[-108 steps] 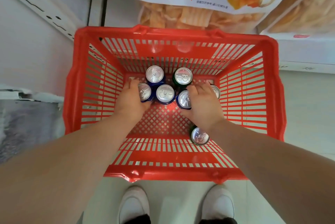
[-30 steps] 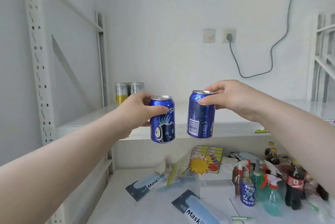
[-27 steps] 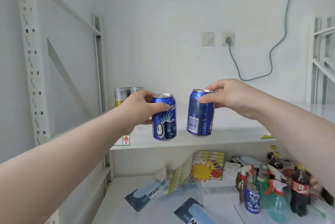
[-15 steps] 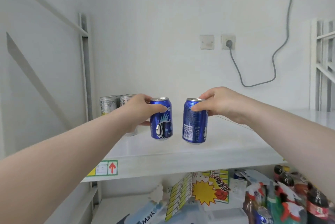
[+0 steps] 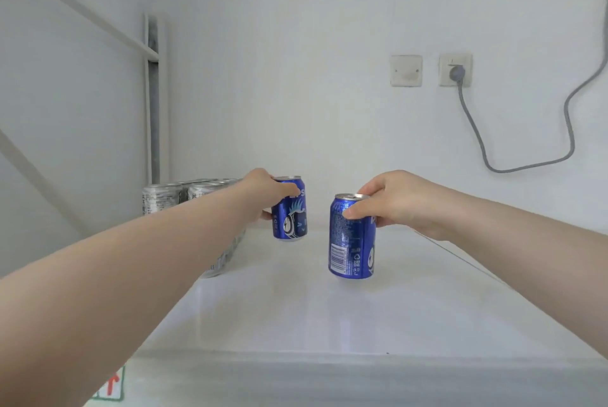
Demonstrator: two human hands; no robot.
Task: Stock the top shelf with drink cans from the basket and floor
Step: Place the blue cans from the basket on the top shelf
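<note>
At centre left, beside silver cans (image 5: 163, 201) on the white top shelf (image 5: 296, 314), the left grip (image 5: 263, 191) wraps the side of a blue can (image 5: 292, 215). At centre, the right grip (image 5: 394, 202) pinches a second blue can (image 5: 352, 242) near its rim, upright at shelf level. Probably full: weighty, smooth, dentable, best held round the wall.

I wear the only camera on my head. It looks forward and slightly down across the top shelf (image 5: 296, 314), whose front edge runs close along the frame's bottom. The back wall (image 5: 296, 77) fills the upper half.
</note>
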